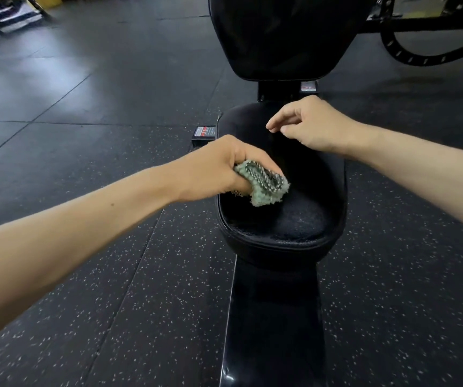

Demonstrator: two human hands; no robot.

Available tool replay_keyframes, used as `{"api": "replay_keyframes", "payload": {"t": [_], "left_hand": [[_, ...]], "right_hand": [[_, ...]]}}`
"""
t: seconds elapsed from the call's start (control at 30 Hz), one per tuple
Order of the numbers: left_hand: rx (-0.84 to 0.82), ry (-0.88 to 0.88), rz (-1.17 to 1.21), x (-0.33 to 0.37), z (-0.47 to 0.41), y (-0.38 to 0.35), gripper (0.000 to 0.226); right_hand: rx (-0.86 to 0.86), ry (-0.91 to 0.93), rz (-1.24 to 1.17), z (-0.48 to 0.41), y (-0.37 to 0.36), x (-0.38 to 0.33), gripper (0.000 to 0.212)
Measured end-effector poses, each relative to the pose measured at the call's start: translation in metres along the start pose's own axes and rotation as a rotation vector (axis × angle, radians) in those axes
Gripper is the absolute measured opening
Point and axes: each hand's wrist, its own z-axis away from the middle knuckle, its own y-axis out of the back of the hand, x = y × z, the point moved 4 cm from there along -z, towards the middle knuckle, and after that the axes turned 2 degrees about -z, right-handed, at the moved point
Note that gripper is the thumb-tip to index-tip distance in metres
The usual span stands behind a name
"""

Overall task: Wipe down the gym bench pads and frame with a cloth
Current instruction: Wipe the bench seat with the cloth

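A black gym bench runs up the middle of the view. Its seat pad (pixel 294 224) lies below me and its back pad (pixel 280 37) rises behind. A glossy black frame beam (pixel 275 317) extends toward me under the seat. My left hand (pixel 219 169) grips a bunched green cloth (pixel 264 185) with a striped edge over the seat pad's left side. My right hand (pixel 308 124) hovers above the rear of the seat, fingers loosely curled, holding nothing.
Dark speckled rubber floor tiles (pixel 113 275) surround the bench. A curved black adjustment bracket with holes (pixel 425 55) and a frame bar sit at the back right. Another piece of equipment (pixel 4 15) stands at the far left. A warning label (pixel 204 131) is on the frame left of the seat.
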Motion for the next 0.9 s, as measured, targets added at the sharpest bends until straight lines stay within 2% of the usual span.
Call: {"api": "replay_keyframes", "payload": {"t": [0.1,0.2,0.23,0.27,0.33,0.4,0.5,0.6,0.7,0.73,0.83,0.9], "left_hand": [[-0.146,0.024,0.015,0.003,0.008,-0.001,0.043],[-0.375,0.049,-0.06,0.008,0.018,0.012,0.042],[-0.363,0.067,-0.087,0.005,0.017,0.024,0.041],[-0.269,0.088,-0.11,0.0,0.013,0.037,0.04],[0.018,0.127,-0.13,-0.013,0.004,0.055,0.039],[0.2,0.16,-0.082,-0.022,-0.001,0.054,0.042],[0.182,0.141,-0.028,-0.03,0.001,0.04,0.046],[-0.017,0.129,0.045,-0.022,0.013,0.03,0.046],[-0.195,0.141,0.008,-0.019,0.018,0.034,0.047],[-0.173,0.162,0.022,-0.023,0.017,0.041,0.045],[0.185,0.199,0.087,-0.04,0.004,0.068,0.037],[0.31,0.206,0.034,-0.043,-0.003,0.067,0.039]], "right_hand": [[0.015,-0.003,-0.01,-0.001,-0.001,0.001,0.028],[0.021,0.0,-0.018,-0.002,-0.002,0.0,0.027],[0.022,0.002,-0.017,-0.002,-0.001,-0.001,0.027],[0.021,0.001,-0.013,-0.003,-0.001,-0.001,0.027],[0.016,0.0,0.0,-0.003,-0.002,-0.002,0.028],[0.012,0.007,0.016,-0.003,-0.003,-0.004,0.029],[0.001,0.015,0.052,-0.003,-0.005,-0.007,0.031],[0.0,0.011,0.056,-0.003,-0.004,-0.006,0.032],[0.007,0.005,0.053,-0.004,-0.003,-0.004,0.034],[0.013,0.001,0.062,-0.005,-0.003,-0.003,0.035],[0.037,-0.003,0.068,-0.008,-0.001,-0.003,0.039],[0.042,-0.003,0.06,-0.009,-0.001,-0.002,0.04]]}}
